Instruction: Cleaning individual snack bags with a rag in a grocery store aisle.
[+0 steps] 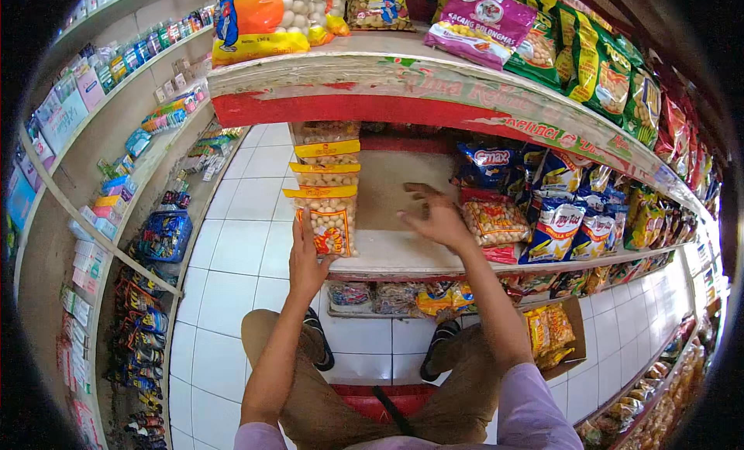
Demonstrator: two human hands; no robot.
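Observation:
My left hand (309,264) rests against the lower left side of the front clear plastic bag of round white nuts (329,224), which stands upright at the left end of the middle shelf (401,253). Several like bags with yellow top bands stand in a row behind it. My right hand (436,216) hovers over the bare part of that shelf with its fingers apart and nothing in them. Just right of it lies a red-edged bag of nuts (495,216), beside blue and white tortilla chip bags (555,229).
Above runs an upper shelf edge (360,81) holding snack bags. Below, a low shelf holds more packets. An open cardboard box (572,339) with yellow packets stands on the tiled floor at right. Shelves of small goods, with a blue basket (165,235), line the left.

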